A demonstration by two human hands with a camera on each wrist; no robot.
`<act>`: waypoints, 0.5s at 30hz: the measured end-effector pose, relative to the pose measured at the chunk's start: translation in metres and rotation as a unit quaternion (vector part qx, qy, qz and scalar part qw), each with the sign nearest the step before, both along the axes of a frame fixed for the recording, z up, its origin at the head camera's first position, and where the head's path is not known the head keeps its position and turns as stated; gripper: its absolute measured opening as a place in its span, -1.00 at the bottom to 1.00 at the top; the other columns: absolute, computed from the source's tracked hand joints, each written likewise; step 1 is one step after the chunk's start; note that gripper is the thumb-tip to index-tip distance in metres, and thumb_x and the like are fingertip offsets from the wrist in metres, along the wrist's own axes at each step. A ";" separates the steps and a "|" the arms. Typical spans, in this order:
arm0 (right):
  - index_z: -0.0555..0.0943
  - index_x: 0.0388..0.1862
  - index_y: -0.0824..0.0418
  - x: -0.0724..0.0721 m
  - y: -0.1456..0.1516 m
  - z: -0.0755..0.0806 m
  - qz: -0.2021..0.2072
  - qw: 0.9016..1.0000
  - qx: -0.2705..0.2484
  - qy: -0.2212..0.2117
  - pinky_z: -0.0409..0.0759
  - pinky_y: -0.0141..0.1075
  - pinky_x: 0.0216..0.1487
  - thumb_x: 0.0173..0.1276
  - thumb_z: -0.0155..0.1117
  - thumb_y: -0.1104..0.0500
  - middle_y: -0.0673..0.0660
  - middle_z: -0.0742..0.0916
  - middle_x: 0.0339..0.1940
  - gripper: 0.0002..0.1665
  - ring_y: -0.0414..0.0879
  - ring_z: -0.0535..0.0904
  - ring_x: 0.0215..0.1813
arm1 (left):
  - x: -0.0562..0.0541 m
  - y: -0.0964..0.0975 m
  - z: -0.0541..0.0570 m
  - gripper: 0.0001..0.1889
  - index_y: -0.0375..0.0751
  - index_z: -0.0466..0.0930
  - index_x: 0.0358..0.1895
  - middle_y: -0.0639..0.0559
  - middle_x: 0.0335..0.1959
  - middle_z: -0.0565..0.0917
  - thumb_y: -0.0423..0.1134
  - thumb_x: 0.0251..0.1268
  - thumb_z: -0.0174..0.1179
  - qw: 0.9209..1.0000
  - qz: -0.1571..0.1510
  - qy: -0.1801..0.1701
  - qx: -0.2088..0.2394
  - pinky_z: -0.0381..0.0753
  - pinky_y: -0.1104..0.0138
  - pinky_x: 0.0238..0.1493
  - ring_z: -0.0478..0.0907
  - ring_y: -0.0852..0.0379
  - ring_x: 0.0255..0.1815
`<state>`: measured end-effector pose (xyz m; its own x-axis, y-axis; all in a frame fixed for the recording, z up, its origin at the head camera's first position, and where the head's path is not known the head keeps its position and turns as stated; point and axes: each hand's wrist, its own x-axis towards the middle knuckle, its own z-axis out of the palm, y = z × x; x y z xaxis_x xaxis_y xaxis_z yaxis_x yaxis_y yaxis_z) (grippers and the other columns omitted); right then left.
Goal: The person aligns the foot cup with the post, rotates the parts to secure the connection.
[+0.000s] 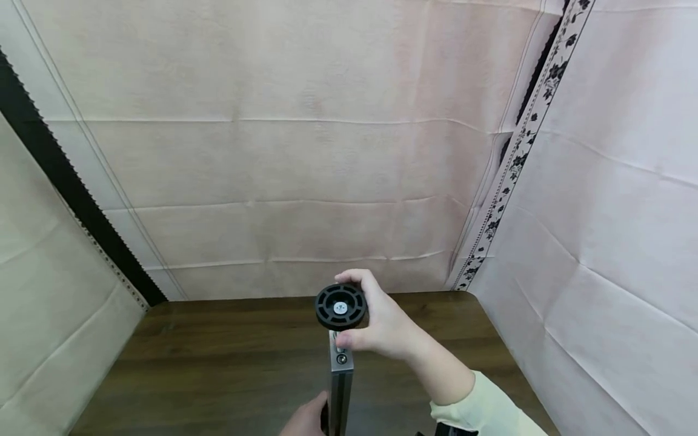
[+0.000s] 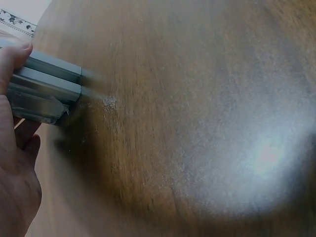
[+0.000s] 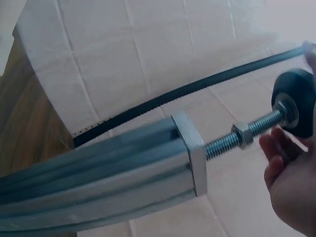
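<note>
- Right hand [image 1: 384,318]: grasping; thumb and fingers span the rim of the black foot, a hold that likely gives good purchase on a round part.
- Left hand [image 2: 17,163]: grasping; thumb over and fingers under the metal profile, apparently to steady it against whatever the right hand does.
- Black foot [image 1: 340,295]: spoked disc with a screw head at its centre; in the right hand, at the profile's upper end, facing the head camera.
- Threaded rod [image 3: 223,147]: joins foot to profile; bare thread shows, holding the two apart.
- Hex nut [image 3: 242,135]: partway along the rod, touching neither foot nor end plate.
- End plate [image 3: 192,154]: caps the profile; rod emerges from it, a bolt [image 1: 341,359] beside.
- Metal profile [image 1: 340,399]: grooved bar, raised toward the wearer; whether its lower end touches the table cannot be told.
- Sleeve [image 1: 485,399]: pale, on the right forearm.
- Wooden table [image 1: 229,363]: brown, glossy, beneath the hands.
- White cloth [image 1: 327,163]: creased, hung behind and at both sides, presumably as a screen.
- Floral band [image 1: 518,160]: at the right-hand join.
- Black strip [image 1: 71,172]: at the left-hand join.
</note>
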<state>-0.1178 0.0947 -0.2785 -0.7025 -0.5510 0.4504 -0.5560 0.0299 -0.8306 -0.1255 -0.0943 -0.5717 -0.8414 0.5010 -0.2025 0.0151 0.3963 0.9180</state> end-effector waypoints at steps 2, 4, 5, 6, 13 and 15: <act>0.12 0.29 0.35 -0.006 0.003 -0.001 0.041 0.999 -0.015 0.026 0.48 -0.33 0.01 0.07 0.35 -0.29 0.26 0.43 0.05 0.09 -0.11 0.46 0.02 | -0.002 0.001 0.001 -0.50 0.03 0.45 -0.15 0.13 -0.35 0.59 -0.07 -0.21 0.51 1.000 -0.005 -0.011 -0.005 0.51 0.15 -0.35 0.54 0.09 -0.34; 0.06 0.33 0.40 -0.013 0.006 -0.002 0.086 0.995 -0.026 0.040 0.48 -0.30 0.03 0.08 0.29 -0.35 0.30 0.39 0.09 0.17 -0.10 0.43 0.07 | -0.003 0.002 0.003 -0.50 0.03 0.45 -0.14 0.12 -0.32 0.58 -0.05 -0.19 0.50 1.000 -0.011 -0.019 -0.006 0.52 0.14 -0.32 0.54 0.09 -0.32; 0.03 0.34 0.42 -0.017 0.008 -0.002 0.107 0.993 -0.027 0.043 0.48 -0.28 0.05 0.08 0.26 -0.36 0.31 0.39 0.09 0.19 -0.10 0.42 0.08 | -0.003 0.003 0.003 -0.50 0.04 0.45 -0.13 0.13 -0.32 0.58 -0.04 -0.17 0.49 1.000 -0.013 -0.019 -0.009 0.52 0.13 -0.31 0.54 0.09 -0.31; 0.02 0.36 0.42 -0.020 0.009 -0.002 0.125 0.991 -0.025 0.041 0.48 -0.26 0.06 0.08 0.26 -0.37 0.31 0.41 0.10 0.21 -0.08 0.42 0.10 | -0.003 0.003 0.004 -0.51 0.04 0.45 -0.14 0.12 -0.32 0.58 -0.05 -0.17 0.49 1.000 -0.012 -0.023 -0.010 0.52 0.13 -0.31 0.54 0.09 -0.31; 0.02 0.41 0.40 -0.036 0.008 0.005 0.212 0.977 0.014 0.028 0.40 -0.17 0.16 0.03 0.29 -0.40 0.27 0.45 0.15 0.27 -0.02 0.44 0.15 | 0.001 0.003 0.006 -0.49 0.03 0.44 -0.21 0.09 -0.36 0.58 0.01 -0.26 0.50 0.999 -0.002 -0.033 -0.010 0.51 0.13 -0.35 0.54 0.07 -0.34; 0.02 0.41 0.41 -0.037 0.007 0.006 0.232 0.973 0.015 0.000 0.40 -0.14 0.17 0.02 0.34 -0.36 0.23 0.45 0.17 0.28 -0.02 0.43 0.17 | 0.001 0.003 0.006 -0.49 0.02 0.44 -0.21 0.09 -0.35 0.58 0.01 -0.26 0.51 0.999 0.001 -0.044 -0.007 0.52 0.11 -0.35 0.54 0.06 -0.33</act>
<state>-0.1550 0.1016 -0.2722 -0.3744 -0.8221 0.4289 -0.5157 -0.1999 -0.8331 -0.1245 -0.0914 -0.5659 -0.8209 0.4954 -0.2839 -0.0672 0.4099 0.9096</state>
